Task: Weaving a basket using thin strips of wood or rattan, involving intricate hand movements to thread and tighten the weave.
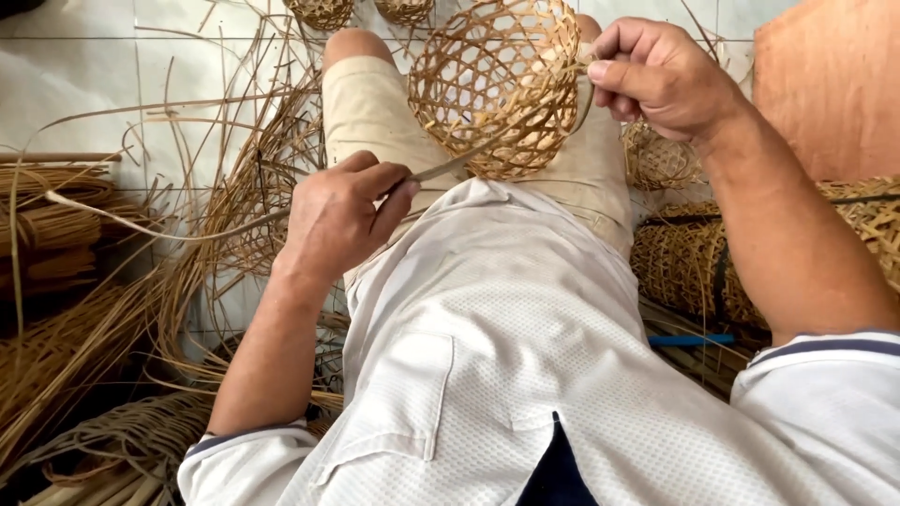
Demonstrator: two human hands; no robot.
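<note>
Hands at work on an open-weave bamboo basket (495, 86), which rests on the lap of a seated person in beige shorts and a white textured shirt. The right hand (656, 77) pinches the basket's rim at its right edge, thumb and fingers closed tight on it. The left hand (339, 214) grips a long flat bamboo strip (469, 157), fingers curled around it; the strip runs from the rim down across the basket through that fist and trails out left over the white tiled floor (84, 66).

Room is tight. Loose strips (225, 187) fan out around the left knee, bundled splints (52, 225) crowd the left edge, and woven pieces (684, 253) press in just beside the right arm. Bare floor shows only at upper left.

The basket is round, pale gold, with a hexagonal lattice. Two more small baskets (361, 11) peek in at the top edge. One blue rod (692, 340) lies under the right forearm.
</note>
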